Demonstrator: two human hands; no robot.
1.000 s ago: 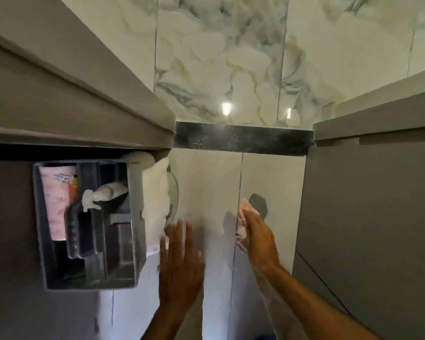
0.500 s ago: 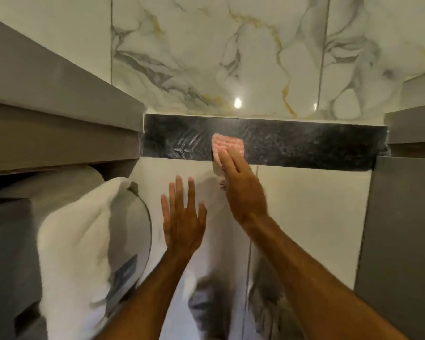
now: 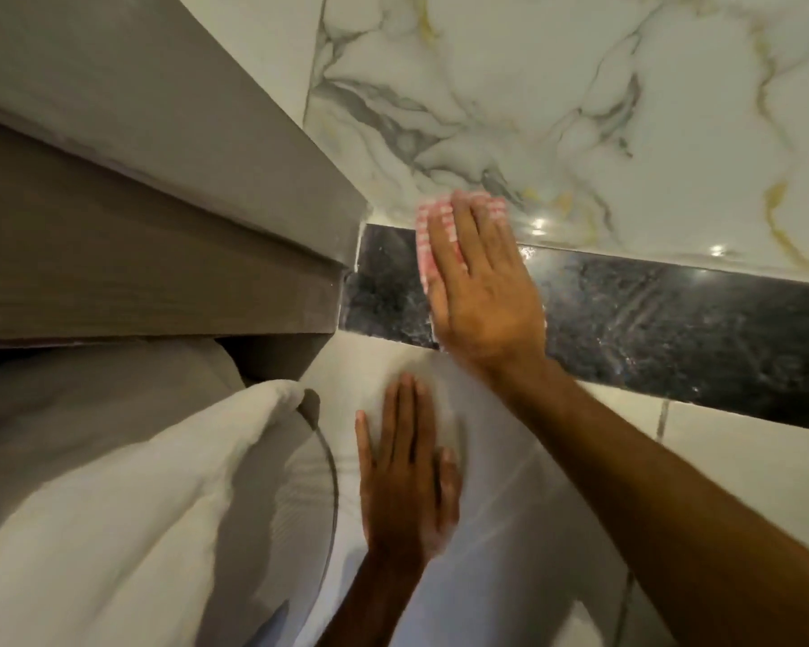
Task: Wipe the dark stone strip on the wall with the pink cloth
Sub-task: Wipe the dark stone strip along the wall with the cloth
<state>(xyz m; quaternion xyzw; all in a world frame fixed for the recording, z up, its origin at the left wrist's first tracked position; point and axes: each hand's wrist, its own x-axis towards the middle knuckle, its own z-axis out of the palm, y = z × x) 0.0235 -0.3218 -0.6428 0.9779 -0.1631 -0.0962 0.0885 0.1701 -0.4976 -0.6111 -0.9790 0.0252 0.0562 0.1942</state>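
Note:
A dark speckled stone strip (image 3: 673, 315) runs across the wall between marble tiles above and pale tiles below. My right hand (image 3: 482, 291) lies flat over the strip's left part and presses the pink checked cloth (image 3: 428, 235) against it. The cloth shows at the fingertips and along the hand's left side, reaching up onto the marble. My left hand (image 3: 407, 469) rests flat on the pale tile below the strip, fingers apart, holding nothing.
A grey wooden cabinet (image 3: 160, 179) juts out on the left, ending right at the strip's left end. White towels (image 3: 127, 506) hang below it beside a round metal holder (image 3: 325, 459). Veined marble tile (image 3: 580, 109) covers the wall above.
My right hand with the cloth climbed from the pale tile onto the strip, then slid towards its left end. The view moved closer to the wall and turned left.

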